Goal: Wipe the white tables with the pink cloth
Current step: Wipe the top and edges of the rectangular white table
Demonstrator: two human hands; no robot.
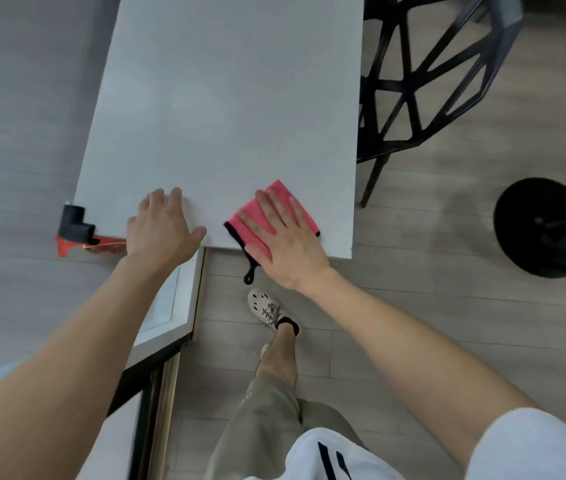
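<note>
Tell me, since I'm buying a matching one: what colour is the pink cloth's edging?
Black edging on the pink cloth; head view shows it.

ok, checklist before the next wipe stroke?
1. Contact: right hand lies flat on the pink cloth with black trim: ok.
2. Cloth fully on the white table: not ok, its black loop hangs off the near edge.
3. Brace: left hand flat on the table, apart from the cloth: ok.
4. Side: black wire-frame chair sits outside the table's right edge: ok.
5. Dirt on the tabletop: cannot tell.
</note>
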